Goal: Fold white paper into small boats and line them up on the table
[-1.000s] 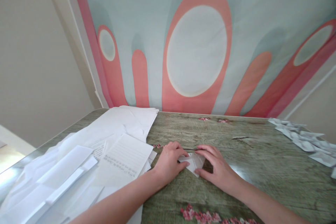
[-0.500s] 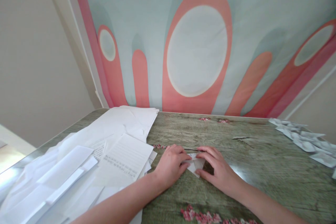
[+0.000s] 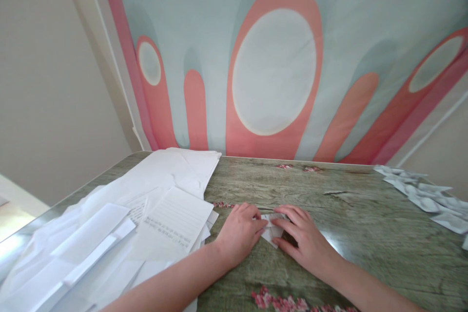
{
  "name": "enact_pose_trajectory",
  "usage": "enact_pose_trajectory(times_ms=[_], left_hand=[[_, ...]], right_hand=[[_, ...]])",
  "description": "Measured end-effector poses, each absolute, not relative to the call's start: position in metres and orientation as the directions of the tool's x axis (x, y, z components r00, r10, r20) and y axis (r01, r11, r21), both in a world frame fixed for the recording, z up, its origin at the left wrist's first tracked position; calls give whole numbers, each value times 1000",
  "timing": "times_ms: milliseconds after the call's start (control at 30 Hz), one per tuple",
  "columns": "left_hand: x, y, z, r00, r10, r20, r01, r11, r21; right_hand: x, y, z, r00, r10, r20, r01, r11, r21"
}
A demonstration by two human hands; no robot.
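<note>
A small folded white paper (image 3: 269, 236) lies on the wood-patterned table (image 3: 237, 180), between my two hands. My left hand (image 3: 240, 230) has its fingers curled together at the paper's left side, with the thumb on it. From the right, my right hand (image 3: 298, 229) reaches over the paper, its index finger pressing near the middle fold and its thumb at the lower right edge. The paper's lower corner points toward me; parts of its upper edge are hidden under the fingers.
Loose white sheets (image 3: 109, 248) spread over the table's left side, with a lined, written sheet (image 3: 175, 217) on top. Several folded white paper pieces (image 3: 420, 192) lie in a row at the far right. A patterned cloth (image 3: 274, 73) hangs behind the table.
My left fingers have drawn closer together on the paper. My right index finger has shifted left onto the paper's middle.
</note>
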State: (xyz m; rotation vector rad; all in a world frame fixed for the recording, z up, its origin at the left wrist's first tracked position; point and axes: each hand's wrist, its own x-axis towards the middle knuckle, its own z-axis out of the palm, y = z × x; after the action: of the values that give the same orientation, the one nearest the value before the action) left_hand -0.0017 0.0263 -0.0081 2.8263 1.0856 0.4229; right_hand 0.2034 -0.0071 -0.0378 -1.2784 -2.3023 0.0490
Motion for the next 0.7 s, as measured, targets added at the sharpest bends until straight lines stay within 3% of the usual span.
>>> enact_pose_trajectory(times_ms=[367, 700], left_hand=[[2, 23, -6, 754, 632, 181, 643, -766, -4], [3, 15, 5, 772, 620, 139, 631, -774, -48]], right_hand=[[202, -8, -35, -435, 795, 422, 789, 562, -247], [199, -10, -29, -446, 805, 391, 808, 550, -212]])
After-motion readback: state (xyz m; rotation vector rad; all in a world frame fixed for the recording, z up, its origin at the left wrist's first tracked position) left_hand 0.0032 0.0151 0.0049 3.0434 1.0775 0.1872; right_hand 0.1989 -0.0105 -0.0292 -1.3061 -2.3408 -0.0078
